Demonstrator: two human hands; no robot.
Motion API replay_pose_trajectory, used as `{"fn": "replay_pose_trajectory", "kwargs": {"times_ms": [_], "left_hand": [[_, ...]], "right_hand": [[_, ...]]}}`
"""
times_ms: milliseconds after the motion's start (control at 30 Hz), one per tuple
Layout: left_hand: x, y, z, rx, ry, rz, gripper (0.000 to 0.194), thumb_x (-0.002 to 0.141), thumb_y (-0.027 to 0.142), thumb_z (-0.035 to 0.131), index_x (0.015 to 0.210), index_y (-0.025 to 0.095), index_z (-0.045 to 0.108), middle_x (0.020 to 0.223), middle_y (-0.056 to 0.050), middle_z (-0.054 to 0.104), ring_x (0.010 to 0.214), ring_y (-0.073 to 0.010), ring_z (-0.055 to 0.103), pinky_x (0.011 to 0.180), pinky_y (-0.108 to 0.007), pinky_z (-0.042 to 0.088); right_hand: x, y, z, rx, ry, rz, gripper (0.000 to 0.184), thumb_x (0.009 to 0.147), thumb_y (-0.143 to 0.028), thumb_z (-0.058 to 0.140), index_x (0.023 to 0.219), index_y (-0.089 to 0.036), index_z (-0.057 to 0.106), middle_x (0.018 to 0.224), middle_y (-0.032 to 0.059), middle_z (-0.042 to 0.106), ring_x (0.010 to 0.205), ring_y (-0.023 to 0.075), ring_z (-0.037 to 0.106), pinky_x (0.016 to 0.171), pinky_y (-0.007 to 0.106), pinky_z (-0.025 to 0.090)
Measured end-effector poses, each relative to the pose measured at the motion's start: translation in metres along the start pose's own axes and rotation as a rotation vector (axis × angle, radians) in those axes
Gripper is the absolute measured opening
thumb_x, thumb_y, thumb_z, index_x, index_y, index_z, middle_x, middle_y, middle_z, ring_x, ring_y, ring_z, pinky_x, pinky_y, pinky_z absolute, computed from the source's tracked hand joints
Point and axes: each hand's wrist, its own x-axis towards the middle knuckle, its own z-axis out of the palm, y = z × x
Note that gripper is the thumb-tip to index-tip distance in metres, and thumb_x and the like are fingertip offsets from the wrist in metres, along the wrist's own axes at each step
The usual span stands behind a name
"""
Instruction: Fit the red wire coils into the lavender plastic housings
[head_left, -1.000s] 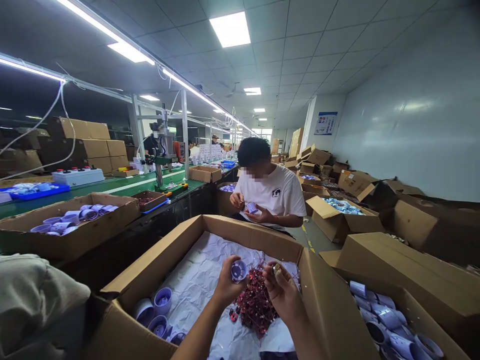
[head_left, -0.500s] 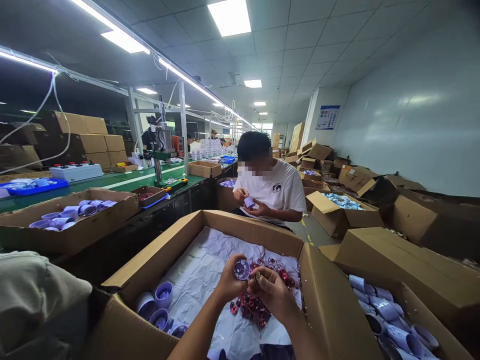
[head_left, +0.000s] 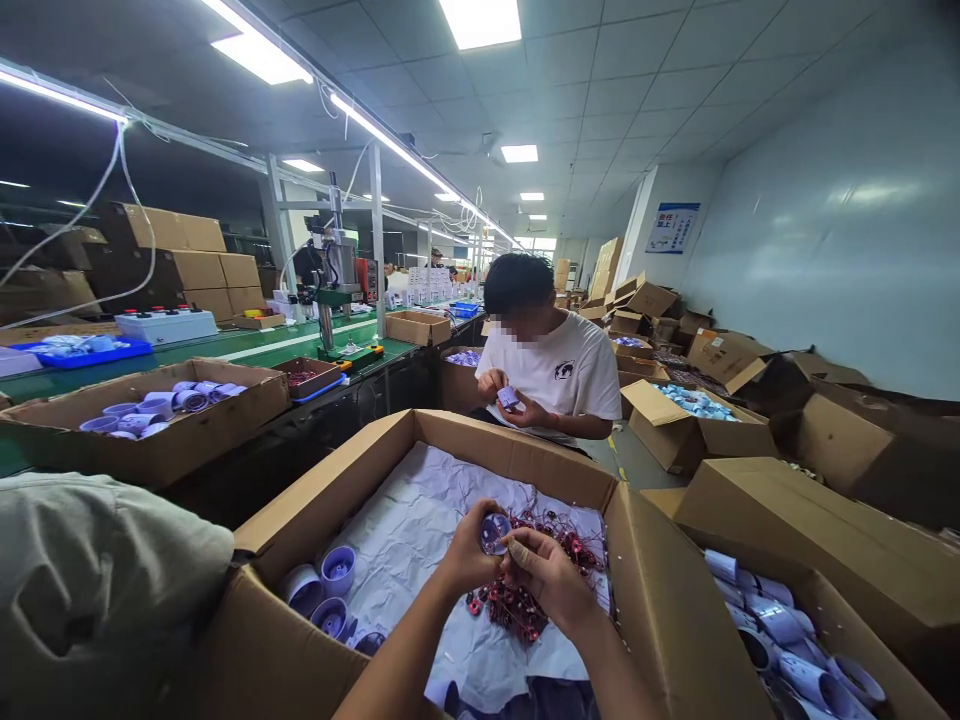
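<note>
My left hand (head_left: 466, 556) is closed around a lavender plastic cup-shaped housing (head_left: 494, 533), its open end turned up toward me. Small details inside the housing are too fine to make out. At its right rim is my right hand (head_left: 553, 578), thumb and fingers pinched together; what they hold is hidden. Below and behind both hands, a tangled pile of small red and black parts with thin wires (head_left: 517, 608) lies on white crumpled paper (head_left: 390, 540). Several more lavender housings (head_left: 338, 568) stand in the left corner of the same cardboard box (head_left: 652, 590).
Opposite me sits a co-worker (head_left: 551, 370) holding a similar housing (head_left: 508, 398). To the right, an open box (head_left: 825, 600) contains more housings. At left are a grey cloth (head_left: 105, 580), a box of housings (head_left: 217, 430) and a green workbench (head_left: 262, 345) with a press machine (head_left: 335, 270).
My right fingers have moved up against the housing's rim, and the housing has tilted slightly. The whole view has shifted a little, with more of the grey cloth showing.
</note>
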Motion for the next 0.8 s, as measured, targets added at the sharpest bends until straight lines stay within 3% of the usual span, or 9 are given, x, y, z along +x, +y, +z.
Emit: {"fn": "replay_pose_trajectory", "kwargs": {"times_ms": [300, 500, 800], "left_hand": [[0.002, -0.004, 0.000, 0.046, 0.049, 0.045, 0.032, 0.061, 0.022, 0.063, 0.089, 0.019, 0.049, 0.085, -0.001, 0.057, 0.079, -0.0161, 0.054, 0.073, -0.028, 0.045], [0.002, -0.008, -0.002, 0.082, 0.057, 0.067, 0.040, 0.056, 0.017, 0.065, 0.093, 0.020, 0.049, 0.088, -0.001, 0.058, 0.081, -0.0172, 0.056, 0.075, -0.029, 0.047], [0.001, -0.012, -0.005, 0.092, 0.036, 0.070, 0.044, 0.051, 0.005, 0.053, 0.093, 0.020, 0.050, 0.088, 0.000, 0.057, 0.082, -0.0163, 0.055, 0.074, -0.027, 0.045]], "right_hand": [[0.000, 0.000, -0.006, -0.070, -0.023, 0.100, 0.034, 0.058, -0.042, 0.082, 0.071, -0.013, 0.067, 0.050, -0.0020, 0.059, 0.040, 0.0054, 0.046, 0.040, 0.017, 0.031], [0.000, -0.003, -0.002, -0.109, -0.001, 0.155, 0.037, 0.053, -0.045, 0.082, 0.064, -0.014, 0.065, 0.047, -0.0039, 0.054, 0.039, 0.0039, 0.040, 0.038, 0.018, 0.025], [0.006, -0.001, -0.005, -0.172, 0.164, 0.085, 0.039, 0.049, -0.049, 0.080, 0.064, -0.017, 0.063, 0.049, -0.0044, 0.053, 0.043, 0.0062, 0.040, 0.042, 0.019, 0.026]]}}
